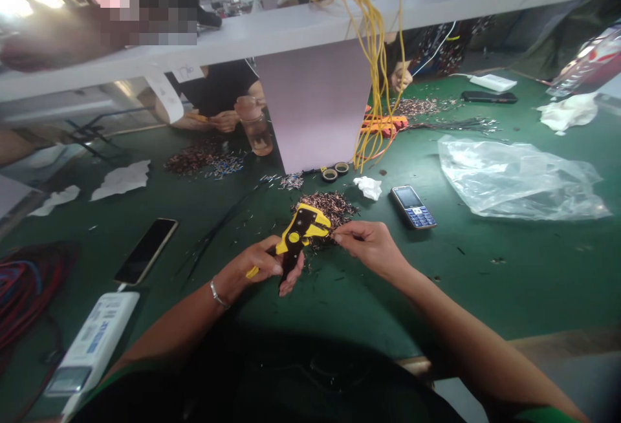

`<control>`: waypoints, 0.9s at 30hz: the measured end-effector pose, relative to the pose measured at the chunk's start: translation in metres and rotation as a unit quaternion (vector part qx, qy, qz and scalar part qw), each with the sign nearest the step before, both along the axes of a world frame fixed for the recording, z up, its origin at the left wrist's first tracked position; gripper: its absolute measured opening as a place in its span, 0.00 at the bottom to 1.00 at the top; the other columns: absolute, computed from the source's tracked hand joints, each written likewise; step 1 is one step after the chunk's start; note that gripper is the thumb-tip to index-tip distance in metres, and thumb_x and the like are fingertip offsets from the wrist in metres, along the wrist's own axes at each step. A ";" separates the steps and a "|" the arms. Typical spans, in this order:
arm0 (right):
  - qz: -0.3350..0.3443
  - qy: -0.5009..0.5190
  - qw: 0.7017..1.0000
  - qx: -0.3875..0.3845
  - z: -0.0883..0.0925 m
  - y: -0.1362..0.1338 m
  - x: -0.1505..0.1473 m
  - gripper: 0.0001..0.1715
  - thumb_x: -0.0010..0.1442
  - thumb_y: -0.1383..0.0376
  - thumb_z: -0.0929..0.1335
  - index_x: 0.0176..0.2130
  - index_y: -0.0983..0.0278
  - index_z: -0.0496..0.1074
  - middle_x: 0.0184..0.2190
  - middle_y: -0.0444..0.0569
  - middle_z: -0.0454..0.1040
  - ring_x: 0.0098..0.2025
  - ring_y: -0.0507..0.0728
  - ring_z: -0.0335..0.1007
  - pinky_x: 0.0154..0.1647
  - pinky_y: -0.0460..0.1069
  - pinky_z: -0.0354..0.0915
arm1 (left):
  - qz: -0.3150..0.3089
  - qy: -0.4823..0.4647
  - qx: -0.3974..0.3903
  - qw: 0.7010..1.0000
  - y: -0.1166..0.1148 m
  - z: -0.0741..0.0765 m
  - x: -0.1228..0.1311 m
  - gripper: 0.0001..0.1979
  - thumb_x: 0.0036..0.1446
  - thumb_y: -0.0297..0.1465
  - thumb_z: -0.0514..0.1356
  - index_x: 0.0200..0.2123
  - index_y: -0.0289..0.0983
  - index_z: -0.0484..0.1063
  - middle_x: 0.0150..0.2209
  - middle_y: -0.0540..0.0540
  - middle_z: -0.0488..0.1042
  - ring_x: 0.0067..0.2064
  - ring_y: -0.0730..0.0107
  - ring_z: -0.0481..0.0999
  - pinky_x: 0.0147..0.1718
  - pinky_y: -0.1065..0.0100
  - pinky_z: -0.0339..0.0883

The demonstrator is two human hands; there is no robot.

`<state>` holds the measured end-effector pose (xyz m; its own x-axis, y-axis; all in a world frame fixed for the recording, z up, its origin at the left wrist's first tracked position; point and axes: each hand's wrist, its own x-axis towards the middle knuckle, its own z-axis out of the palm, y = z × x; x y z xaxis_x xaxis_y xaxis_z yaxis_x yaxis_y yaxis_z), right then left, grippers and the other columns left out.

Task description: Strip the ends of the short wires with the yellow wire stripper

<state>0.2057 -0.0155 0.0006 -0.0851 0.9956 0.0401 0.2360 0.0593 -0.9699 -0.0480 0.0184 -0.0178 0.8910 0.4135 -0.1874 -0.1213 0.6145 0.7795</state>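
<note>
In the head view, the left hand (pixel 264 261) grasps a yellow and black wire stripper (pixel 294 237), its fingers wrapped around the handles and the tool's nose pointing toward the right hand (pixel 371 248). A bracelet (pixel 217 293) circles the left wrist. The right thumb and forefinger are pressed together on a thin dark wire (pixel 332 233) at the tool's nose; whether the wire sits inside the nose is too small to tell.

The wire stripper is above the green table (pixel 485 268), in front of a pile of wire bits (pixel 334 203) that it partly covers. Beyond the pile lie two tape rolls (pixel 329 175), side by side, and a crumpled tissue (pixel 369 187). To the right are a keypad phone (pixel 414 206) and a clear plastic bag (pixel 519 180). To the left, a smartphone (pixel 145 251) lies near a white box (pixel 94 342).

Across the table, an upright panel (pixel 320 106) stands under a white shelf (pixel 233 38), with yellow cables (pixel 373 54) draped over the shelf's edge. Left of the panel, a co-worker's hands (pixel 223 121) are beside a bottle (pixel 257 132).
</note>
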 end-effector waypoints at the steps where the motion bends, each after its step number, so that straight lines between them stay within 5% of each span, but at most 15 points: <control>1: 0.001 -0.001 1.000 0.003 0.000 0.000 0.000 0.11 0.52 0.59 0.69 0.27 0.63 0.79 0.18 0.43 0.71 0.21 0.50 0.61 0.21 0.47 0.56 | 0.003 0.002 0.001 1.000 0.000 0.001 0.000 0.19 0.42 0.30 0.65 0.39 0.25 0.75 0.26 0.40 0.73 0.24 0.64 0.73 0.24 0.62 0.69; 27: -0.008 0.014 1.000 -0.012 -0.005 0.002 0.001 0.12 0.51 0.59 0.69 0.29 0.65 0.79 0.17 0.43 0.71 0.20 0.50 0.62 0.22 0.47 0.59 | 0.042 0.044 0.015 0.998 -0.006 0.004 0.003 0.12 0.44 0.29 0.65 0.34 0.29 0.74 0.23 0.46 0.72 0.19 0.72 0.69 0.18 0.68 0.67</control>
<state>0.2067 -0.0132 -0.0042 -0.0679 0.9975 0.0191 0.2094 0.0330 -0.9773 -0.0448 0.0123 -0.0134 0.8330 0.4935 -0.2502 -0.1016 0.5809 0.8076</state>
